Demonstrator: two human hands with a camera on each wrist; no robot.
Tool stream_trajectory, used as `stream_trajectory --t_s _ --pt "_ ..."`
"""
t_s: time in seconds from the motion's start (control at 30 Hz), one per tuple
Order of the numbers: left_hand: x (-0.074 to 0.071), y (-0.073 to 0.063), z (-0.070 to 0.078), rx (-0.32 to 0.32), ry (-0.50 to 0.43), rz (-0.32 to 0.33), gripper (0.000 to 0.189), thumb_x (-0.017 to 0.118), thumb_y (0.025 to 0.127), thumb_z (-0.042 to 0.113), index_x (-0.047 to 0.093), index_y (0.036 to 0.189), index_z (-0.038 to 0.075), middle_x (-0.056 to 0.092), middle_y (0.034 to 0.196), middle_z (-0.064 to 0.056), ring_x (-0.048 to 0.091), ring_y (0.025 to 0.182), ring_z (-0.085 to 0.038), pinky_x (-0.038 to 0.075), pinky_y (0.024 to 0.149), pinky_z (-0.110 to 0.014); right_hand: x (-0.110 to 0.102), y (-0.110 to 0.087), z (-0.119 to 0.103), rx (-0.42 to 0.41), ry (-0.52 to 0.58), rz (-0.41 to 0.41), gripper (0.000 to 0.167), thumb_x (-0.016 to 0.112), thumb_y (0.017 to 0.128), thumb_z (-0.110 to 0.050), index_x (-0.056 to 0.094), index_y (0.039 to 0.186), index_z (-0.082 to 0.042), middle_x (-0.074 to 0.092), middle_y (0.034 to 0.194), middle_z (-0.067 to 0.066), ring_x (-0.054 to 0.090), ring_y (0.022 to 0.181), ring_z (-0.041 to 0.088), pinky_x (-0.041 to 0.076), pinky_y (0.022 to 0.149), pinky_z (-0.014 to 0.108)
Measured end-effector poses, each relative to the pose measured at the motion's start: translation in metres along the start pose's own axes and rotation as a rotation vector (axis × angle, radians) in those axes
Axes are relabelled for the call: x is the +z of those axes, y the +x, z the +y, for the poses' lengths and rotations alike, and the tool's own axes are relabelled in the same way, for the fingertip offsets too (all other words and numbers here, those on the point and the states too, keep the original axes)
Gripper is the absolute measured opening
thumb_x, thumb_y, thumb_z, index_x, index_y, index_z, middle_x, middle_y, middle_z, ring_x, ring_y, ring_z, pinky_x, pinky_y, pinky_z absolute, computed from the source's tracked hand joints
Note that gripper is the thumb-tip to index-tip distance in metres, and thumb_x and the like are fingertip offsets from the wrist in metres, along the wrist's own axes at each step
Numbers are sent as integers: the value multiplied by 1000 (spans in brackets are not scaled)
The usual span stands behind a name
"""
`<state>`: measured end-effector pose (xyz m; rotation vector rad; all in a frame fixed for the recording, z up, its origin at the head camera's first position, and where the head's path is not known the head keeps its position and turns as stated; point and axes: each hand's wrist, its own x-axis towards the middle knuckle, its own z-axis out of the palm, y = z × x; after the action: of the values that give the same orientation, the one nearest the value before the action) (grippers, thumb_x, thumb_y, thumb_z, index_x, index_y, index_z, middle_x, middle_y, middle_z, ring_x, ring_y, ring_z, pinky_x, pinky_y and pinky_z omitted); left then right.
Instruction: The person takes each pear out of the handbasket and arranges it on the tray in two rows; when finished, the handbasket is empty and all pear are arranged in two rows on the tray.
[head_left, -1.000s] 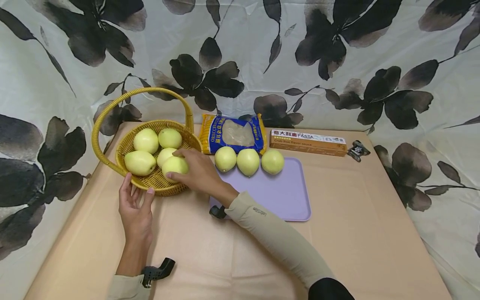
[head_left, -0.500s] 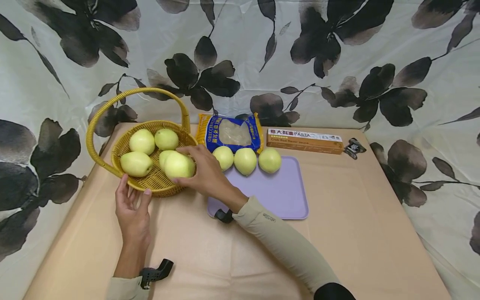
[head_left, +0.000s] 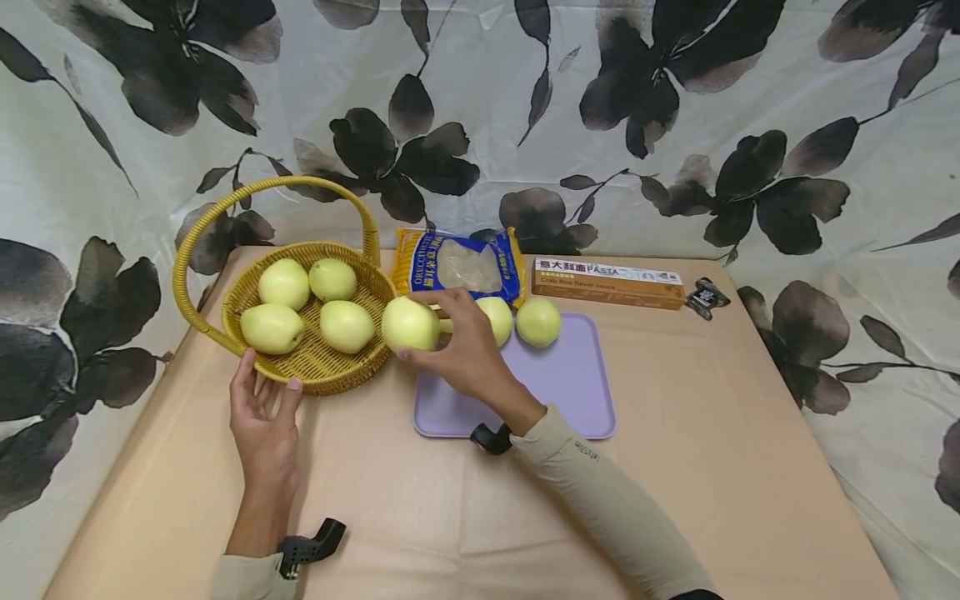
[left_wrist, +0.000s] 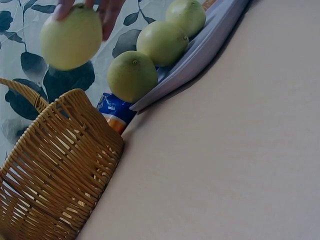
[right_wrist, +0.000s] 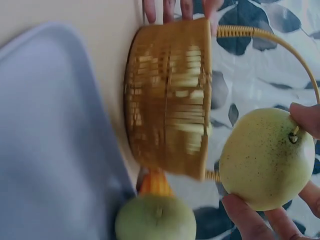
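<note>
My right hand [head_left: 468, 342] grips a pale yellow-green pear [head_left: 410, 325] between thumb and fingertips, just off the basket's right rim. In the right wrist view, this pear [right_wrist: 267, 157] shows its stem and speckled skin. Several more pears [head_left: 347, 326] lie in the yellow wicker basket [head_left: 337, 385], whose tall handle arches over it. My left hand [head_left: 264, 437] rests its fingers against the basket's near left side. Three pears [left_wrist: 162, 43] stand in a row along the far edge of the lilac tray [head_left: 555, 400]; in the head view my right hand hides most of the leftmost.
Behind the tray lies a blue and yellow pasta bag [head_left: 459, 265]. An orange-brown pasta box [head_left: 607, 287] lies to its right, then a small black wrapped packet [head_left: 707, 297]. A floral cloth [head_left: 525, 125] hangs behind the table [head_left: 712, 450].
My right hand has lifted a pear out of the basket and carried it rightward past the rim. My left hand has stayed at the basket's side.
</note>
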<state>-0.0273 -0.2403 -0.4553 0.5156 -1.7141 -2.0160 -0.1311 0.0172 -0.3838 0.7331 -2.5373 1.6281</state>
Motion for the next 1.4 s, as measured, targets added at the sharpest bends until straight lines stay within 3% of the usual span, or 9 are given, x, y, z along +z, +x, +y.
stream_trajectory --t_s 0.57,0.97,1.17,1.4 --pt "-3 0 0 4 -2 7 78 66 103 1 29 167 26 19 176 -4 26 159 -31 50 103 -9 -82 -31 35 134 1 268 70 95 78 -14 65 141 -21 55 141 11 61 127 31 64 95 51" --pt "-2 0 0 -5 21 3 78 66 103 3 29 167 28 20 176 -4 26 158 -30 50 104 -10 -136 -49 76 203 -140 400 69 93 80 -12 64 142 -18 54 142 12 61 125 28 65 94 52" --pt "-2 1 0 -2 34 -4 79 67 103 3 28 167 28 18 176 -3 26 159 -30 50 105 -9 -153 -56 95 312 -178 393 70 92 82 -11 59 144 -13 51 147 14 58 127 32 63 98 52" --pt "-2 1 0 -6 33 -7 79 67 103 4 28 167 29 19 176 -2 26 159 -29 50 107 -11 -156 -57 112 392 -182 347 71 91 83 -7 58 145 -10 50 150 17 56 130 40 57 106 55"
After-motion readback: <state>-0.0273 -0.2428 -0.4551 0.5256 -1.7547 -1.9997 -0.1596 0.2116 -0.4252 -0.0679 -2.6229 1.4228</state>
